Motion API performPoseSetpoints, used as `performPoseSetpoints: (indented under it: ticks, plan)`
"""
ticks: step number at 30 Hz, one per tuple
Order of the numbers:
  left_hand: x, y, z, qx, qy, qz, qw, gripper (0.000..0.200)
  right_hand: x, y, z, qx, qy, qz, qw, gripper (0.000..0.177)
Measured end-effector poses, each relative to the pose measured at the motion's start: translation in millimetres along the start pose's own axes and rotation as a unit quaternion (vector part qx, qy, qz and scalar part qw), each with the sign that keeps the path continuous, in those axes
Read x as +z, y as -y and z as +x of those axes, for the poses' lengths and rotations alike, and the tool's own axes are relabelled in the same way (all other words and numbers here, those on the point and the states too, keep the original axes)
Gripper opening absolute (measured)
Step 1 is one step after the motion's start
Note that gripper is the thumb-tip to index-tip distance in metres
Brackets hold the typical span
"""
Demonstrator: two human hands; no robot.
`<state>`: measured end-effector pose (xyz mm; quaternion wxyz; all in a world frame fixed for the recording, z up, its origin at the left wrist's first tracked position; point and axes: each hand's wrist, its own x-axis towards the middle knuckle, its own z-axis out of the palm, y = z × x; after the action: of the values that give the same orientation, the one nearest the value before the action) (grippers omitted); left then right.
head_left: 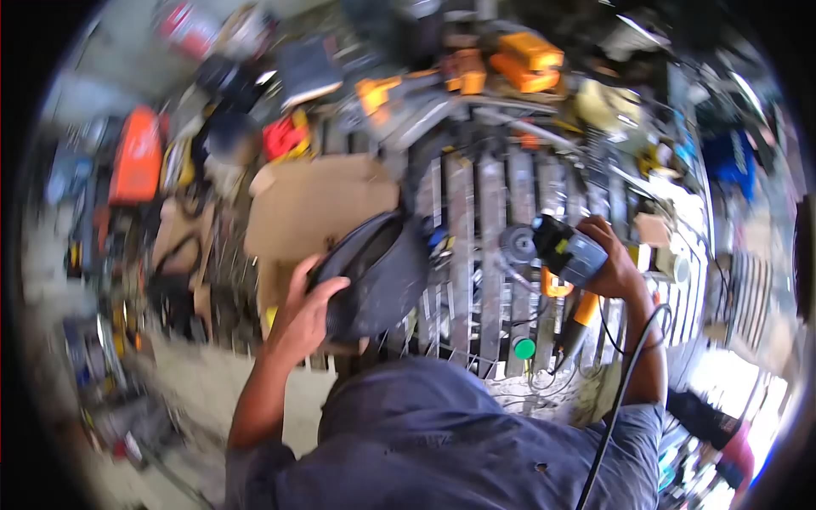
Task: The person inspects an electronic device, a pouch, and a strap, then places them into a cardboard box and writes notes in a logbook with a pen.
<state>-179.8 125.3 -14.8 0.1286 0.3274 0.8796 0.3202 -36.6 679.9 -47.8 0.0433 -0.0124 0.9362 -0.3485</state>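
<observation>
My left hand (308, 313) is closed on the near left edge of a black curved shell (382, 285) that looks like a welding mask, its thumb over the edge. The mask is tilted and covers part of an open cardboard box (319, 204). In my right hand (619, 265) is a boxy grey-and-black device (574, 252) with a small yellow-green mark; blur hides its exact kind. Below it lies an orange-and-grey power tool (580, 321). A round grey disc (517, 243) is left of the device.
A slatted metal bench (490, 280) spans the middle. A green round cap (524, 348) sits at its near edge. A black cable (625, 391) runs past my right arm. Yellow tools (527, 61) and metal parts crowd the back; an orange case (138, 155) stands left.
</observation>
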Motion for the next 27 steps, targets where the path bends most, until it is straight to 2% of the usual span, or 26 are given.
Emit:
performPoseSetpoints:
  ticks: [2,5,8,11,13,15,17,19,23,25,27]
  plan:
    - [-2,2,-6,0.01,-0.03,0.002,1.0,0.035,3,28,24,-0.041,0.057,0.044,0.997,0.079]
    - [20,19,-23,-0.138,-0.09,0.107,0.981,0.021,12,78,60,-0.099,0.123,0.08,0.984,0.084]
    - [15,13,-21,-0.067,-0.133,0.08,0.986,0.023,30,132,90,-0.147,0.157,0.125,0.969,0.088]
    - [-7,0,-26,0.016,-0.121,0.178,0.976,0.031,50,193,119,-0.199,0.188,0.12,0.954,0.095]
    - [-12,1,-35,0.03,-0.158,0.172,0.972,0.029,81,214,139,-0.272,0.22,0.175,0.921,0.105]
    - [-16,12,-43,0.063,-0.206,0.147,0.966,0.027,116,239,150,-0.336,0.24,0.162,0.896,0.107]
    - [-33,6,-52,0.058,-0.202,0.104,0.972,0.023,139,265,153,-0.323,0.279,0.159,0.89,0.105]
    - [-50,9,-64,0.049,-0.195,0.093,0.975,0.02,161,275,149,-0.322,0.272,0.113,0.9,0.105]
    - [-45,48,-84,0.034,-0.274,0.078,0.958,0.027,191,288,122,-0.243,0.34,0.146,0.896,0.108]
    - [-46,63,-91,0.014,-0.228,0.078,0.97,0.034,203,300,102,-0.17,0.368,0.197,0.893,0.108]
    - [-49,65,-94,-0.027,-0.155,0.059,0.986,0.039,216,310,86,-0.174,0.337,0.209,0.902,0.101]
